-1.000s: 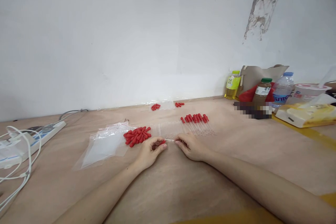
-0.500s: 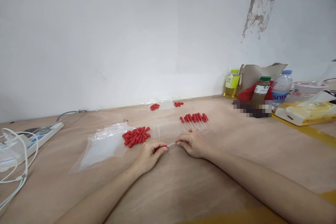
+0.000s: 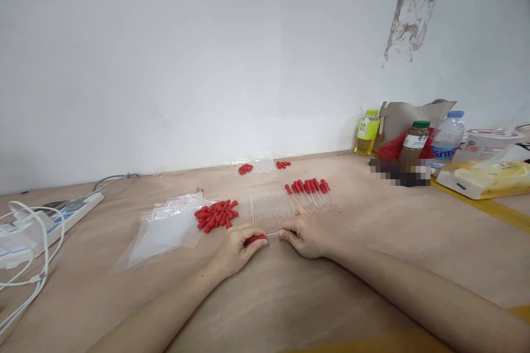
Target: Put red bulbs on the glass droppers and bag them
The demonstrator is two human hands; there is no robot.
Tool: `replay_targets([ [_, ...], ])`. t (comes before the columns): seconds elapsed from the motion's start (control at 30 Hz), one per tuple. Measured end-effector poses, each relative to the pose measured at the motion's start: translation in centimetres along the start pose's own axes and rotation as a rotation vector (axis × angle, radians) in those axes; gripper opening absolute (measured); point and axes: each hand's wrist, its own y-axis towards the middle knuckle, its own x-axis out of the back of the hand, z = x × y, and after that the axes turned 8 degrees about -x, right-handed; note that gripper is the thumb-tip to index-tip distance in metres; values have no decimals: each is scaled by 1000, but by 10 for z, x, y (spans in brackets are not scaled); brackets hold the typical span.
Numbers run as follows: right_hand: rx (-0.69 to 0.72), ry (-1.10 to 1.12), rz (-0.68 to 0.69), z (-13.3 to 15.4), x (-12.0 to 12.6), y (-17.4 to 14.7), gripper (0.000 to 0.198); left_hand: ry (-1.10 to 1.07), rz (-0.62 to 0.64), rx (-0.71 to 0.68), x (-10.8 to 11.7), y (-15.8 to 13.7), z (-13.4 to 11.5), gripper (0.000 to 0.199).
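Observation:
My left hand [image 3: 241,245] pinches a red rubber dropper bulb [image 3: 255,239] between thumb and fingers. A thin clear glass tube [image 3: 272,235] runs from the bulb's mouth to my right hand [image 3: 303,235], whose fingertips are closed on its other end. Whether the tube sits inside the bulb is too small to tell. Just beyond my left hand lies a pile of red bulbs [image 3: 216,214]. A row of bare glass tubes [image 3: 265,205] is laid out behind both hands. To its right, several droppers with red bulbs fitted [image 3: 309,193] lie side by side.
Clear plastic bags [image 3: 161,234] lie left of the bulb pile. A power strip [image 3: 53,231] with white cables stands at far left. Bagged red bulbs [image 3: 245,169] rest by the wall. Bottles [image 3: 415,140] and a tissue pack [image 3: 482,179] occupy the right.
Both hands have come slightly nearer to me, and the tube between them now lies more level. The view has shifted a little. Both grips stay closed.

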Motion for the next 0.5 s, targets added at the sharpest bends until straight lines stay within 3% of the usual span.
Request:
replay_targets([
  [0.27, -6, 96, 58, 2, -6, 6, 28, -3, 23, -28, -1, 0, 3, 22],
  [0.5, 111, -141, -15, 8, 11, 3, 23, -17, -49, -16, 3, -1, 14, 20],
])
